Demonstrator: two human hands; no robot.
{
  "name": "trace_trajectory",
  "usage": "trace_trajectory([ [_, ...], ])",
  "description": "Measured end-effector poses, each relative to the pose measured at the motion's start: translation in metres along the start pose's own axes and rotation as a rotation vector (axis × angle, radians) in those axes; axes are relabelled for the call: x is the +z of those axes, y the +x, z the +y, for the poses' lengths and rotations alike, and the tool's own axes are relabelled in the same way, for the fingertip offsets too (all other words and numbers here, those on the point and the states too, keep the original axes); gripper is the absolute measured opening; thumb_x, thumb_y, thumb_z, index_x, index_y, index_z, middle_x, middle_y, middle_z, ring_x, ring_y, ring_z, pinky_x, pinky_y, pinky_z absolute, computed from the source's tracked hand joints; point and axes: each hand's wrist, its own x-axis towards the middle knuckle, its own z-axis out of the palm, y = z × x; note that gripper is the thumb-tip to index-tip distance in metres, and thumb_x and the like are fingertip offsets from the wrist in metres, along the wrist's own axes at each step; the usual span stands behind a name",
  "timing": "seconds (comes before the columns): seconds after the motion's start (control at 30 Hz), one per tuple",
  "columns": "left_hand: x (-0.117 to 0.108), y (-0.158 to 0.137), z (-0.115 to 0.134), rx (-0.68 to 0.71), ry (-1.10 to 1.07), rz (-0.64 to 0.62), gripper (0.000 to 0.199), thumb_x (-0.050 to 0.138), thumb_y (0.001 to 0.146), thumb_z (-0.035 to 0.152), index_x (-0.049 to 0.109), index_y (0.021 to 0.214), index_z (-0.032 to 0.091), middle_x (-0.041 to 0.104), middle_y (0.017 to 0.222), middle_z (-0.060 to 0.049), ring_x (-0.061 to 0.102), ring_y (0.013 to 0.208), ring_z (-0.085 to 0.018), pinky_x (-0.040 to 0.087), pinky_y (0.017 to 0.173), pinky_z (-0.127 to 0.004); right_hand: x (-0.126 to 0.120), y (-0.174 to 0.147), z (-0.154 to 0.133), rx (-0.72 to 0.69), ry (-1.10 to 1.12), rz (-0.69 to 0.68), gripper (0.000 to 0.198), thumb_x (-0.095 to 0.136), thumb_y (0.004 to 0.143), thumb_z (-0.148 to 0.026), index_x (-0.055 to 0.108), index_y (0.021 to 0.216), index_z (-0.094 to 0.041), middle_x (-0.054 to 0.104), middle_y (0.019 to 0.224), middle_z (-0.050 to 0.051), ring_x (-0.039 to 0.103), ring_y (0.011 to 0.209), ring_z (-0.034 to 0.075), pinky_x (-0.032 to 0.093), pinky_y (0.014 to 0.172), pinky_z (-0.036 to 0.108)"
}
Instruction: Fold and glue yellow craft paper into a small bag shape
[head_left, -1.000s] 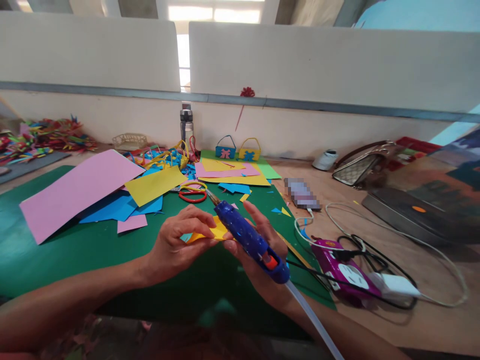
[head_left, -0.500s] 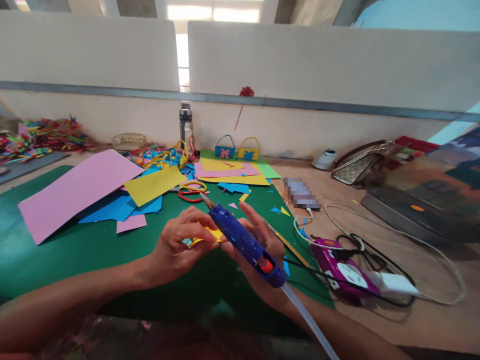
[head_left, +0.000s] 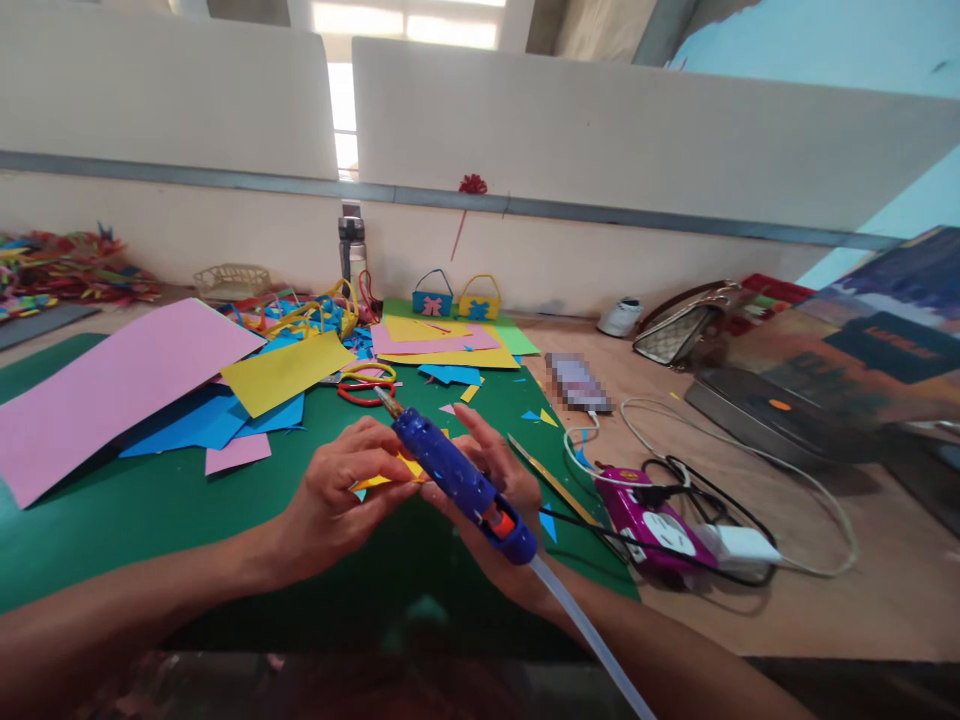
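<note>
My left hand [head_left: 337, 490] pinches a small yellow foam piece [head_left: 410, 467] between thumb and fingertips. My right hand [head_left: 491, 500] holds a blue hot glue gun [head_left: 450, 465], whose metal nozzle points up and to the left. A long clear glue stick [head_left: 589, 630] sticks out of its back end. The right thumb meets the left fingertips at the edge of the yellow piece, and the right index finger is stretched out. The gun hides part of the right hand and of the piece. Beyond the hands lie scissors [head_left: 365, 392] with red and yellow handles.
A green mat [head_left: 247, 510] carries pink [head_left: 127, 385] and yellow foam sheets [head_left: 289, 375] and blue scraps. Two small foam bags [head_left: 433, 303] stand at the back. On the right are a ruler-like strip [head_left: 559, 485], a purple power strip [head_left: 660, 530], cables and a phone [head_left: 579, 382].
My view has turned slightly to the right, so the whole scene sits further left. Both hands keep nearly the same hold on the yellow piece and the glue gun.
</note>
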Motion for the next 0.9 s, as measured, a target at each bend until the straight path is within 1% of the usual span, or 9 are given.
trace_trajectory([
  [0.07,0.0,0.0013,0.0012,0.011,0.011,0.008,0.01,0.059,0.082,0.018,0.067,0.076,0.017,0.065,0.078,-0.006,0.058,0.073,-0.015,0.046,0.069,-0.027,0.0002,0.0002,-0.0002,-0.001,-0.003,0.002,0.061,0.069,0.07,-0.017,0.048,0.126,-0.026,0.058,0.074,-0.002,0.049,0.06,0.01,0.044,0.056,0.022],
  [0.27,-0.0002,0.0028,0.0023,0.039,0.051,0.018,0.012,0.058,0.082,0.017,0.064,0.072,0.017,0.066,0.074,-0.003,0.058,0.069,-0.014,0.044,0.069,-0.027,-0.0004,0.0012,0.0005,0.005,-0.058,0.023,0.06,0.07,0.067,-0.018,0.051,0.123,-0.026,0.056,0.07,-0.004,0.049,0.059,0.01,0.043,0.054,0.021],
  [0.43,-0.0007,0.0,-0.0001,-0.029,0.042,0.001,0.01,0.057,0.082,0.015,0.063,0.074,0.017,0.067,0.086,-0.005,0.059,0.079,-0.016,0.043,0.079,-0.032,-0.0026,0.001,-0.0006,0.008,-0.083,0.029,0.06,0.067,0.069,-0.015,0.049,0.125,-0.026,0.058,0.074,-0.003,0.051,0.06,0.01,0.044,0.055,0.021],
  [0.63,0.0004,-0.0005,-0.0031,-0.002,0.049,0.012,0.01,0.06,0.081,0.019,0.064,0.072,0.017,0.066,0.076,-0.004,0.057,0.071,-0.015,0.044,0.073,-0.031,-0.0015,0.0004,0.0032,0.026,-0.053,0.01,0.061,0.068,0.068,-0.015,0.049,0.125,-0.026,0.057,0.073,-0.004,0.049,0.06,0.01,0.044,0.053,0.021],
  [0.77,-0.0005,0.0,-0.0017,-0.008,0.051,0.002,0.011,0.059,0.081,0.018,0.064,0.072,0.017,0.067,0.082,-0.005,0.057,0.074,-0.015,0.044,0.073,-0.032,-0.0026,0.0009,0.0018,0.018,-0.069,-0.008,0.062,0.067,0.069,-0.015,0.047,0.127,-0.024,0.058,0.074,-0.002,0.052,0.062,0.011,0.045,0.054,0.021],
  [0.9,-0.0014,-0.0001,-0.0001,-0.028,0.043,0.004,0.01,0.058,0.081,0.018,0.065,0.074,0.018,0.068,0.087,-0.006,0.058,0.078,-0.016,0.043,0.077,-0.033,-0.0047,0.0016,-0.0029,0.005,-0.114,0.009,0.06,0.066,0.07,-0.014,0.048,0.126,-0.024,0.055,0.071,-0.003,0.051,0.059,0.01,0.045,0.053,0.022],
])
